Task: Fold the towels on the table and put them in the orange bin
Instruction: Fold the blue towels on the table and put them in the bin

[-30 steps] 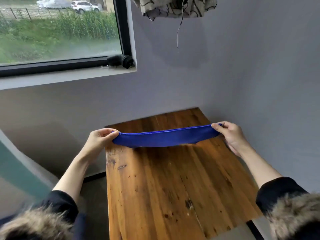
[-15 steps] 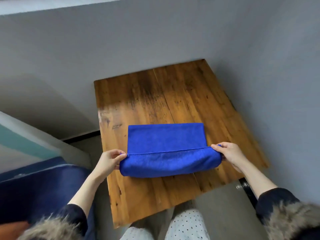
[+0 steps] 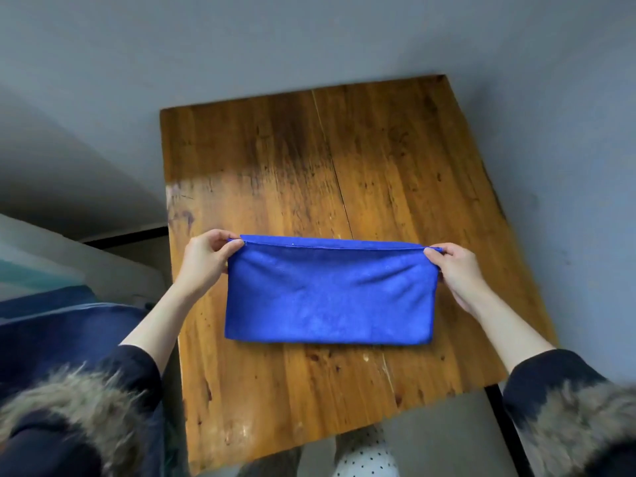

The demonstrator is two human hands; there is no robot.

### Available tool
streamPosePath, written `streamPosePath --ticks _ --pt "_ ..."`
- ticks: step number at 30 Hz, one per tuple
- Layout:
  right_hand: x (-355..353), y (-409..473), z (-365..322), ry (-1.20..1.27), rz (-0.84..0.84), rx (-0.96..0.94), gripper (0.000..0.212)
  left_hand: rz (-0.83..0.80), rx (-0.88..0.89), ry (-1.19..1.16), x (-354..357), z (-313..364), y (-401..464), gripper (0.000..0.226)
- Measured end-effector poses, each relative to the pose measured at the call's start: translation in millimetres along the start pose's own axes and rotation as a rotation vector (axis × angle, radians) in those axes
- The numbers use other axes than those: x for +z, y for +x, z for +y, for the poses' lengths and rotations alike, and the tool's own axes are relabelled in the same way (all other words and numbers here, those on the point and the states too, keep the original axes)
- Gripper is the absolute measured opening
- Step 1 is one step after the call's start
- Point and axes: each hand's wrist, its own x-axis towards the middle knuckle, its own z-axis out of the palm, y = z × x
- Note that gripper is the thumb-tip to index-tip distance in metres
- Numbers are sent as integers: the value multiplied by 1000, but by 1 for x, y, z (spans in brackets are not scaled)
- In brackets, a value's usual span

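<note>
Towel: the blue towel (image 3: 328, 297) lies folded in half on the near middle of the bench, fold toward me.
Left hand: my left hand (image 3: 204, 258) pinches its far left corner.
Right hand: my right hand (image 3: 456, 270) pinches its far right corner.
Bench: wooden bench (image 3: 309, 160), set against a grey wall (image 3: 241, 39).

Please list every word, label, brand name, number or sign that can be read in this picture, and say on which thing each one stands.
There is no readable text.
Blue folded cloth towel: plain, no tag or label visible.
Brown wooden table: only grain, stains and scratches.
Grey wall: bare.
Dotted white fabric at the bottom edge: dots only, no letters.
</note>
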Motion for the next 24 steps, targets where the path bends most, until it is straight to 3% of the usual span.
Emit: streamPosePath --ticks 12,16,18,21,24 --pt "22 32 15 26 68 10 4 82 7 90 18 -17 28 6" --pt "29 43 22 -95 119 19 8 116 -50 182 26 -28 40 9" --pt "31 42 22 -209 232 2 13 172 -62 226 28 -31 41 9" --pt "34 25 19 -383 413 -187 30 322 71 386 30 -28 33 22" --pt "55 -7 25 -620 303 -544 37 325 316 635 52 -20 6 37"
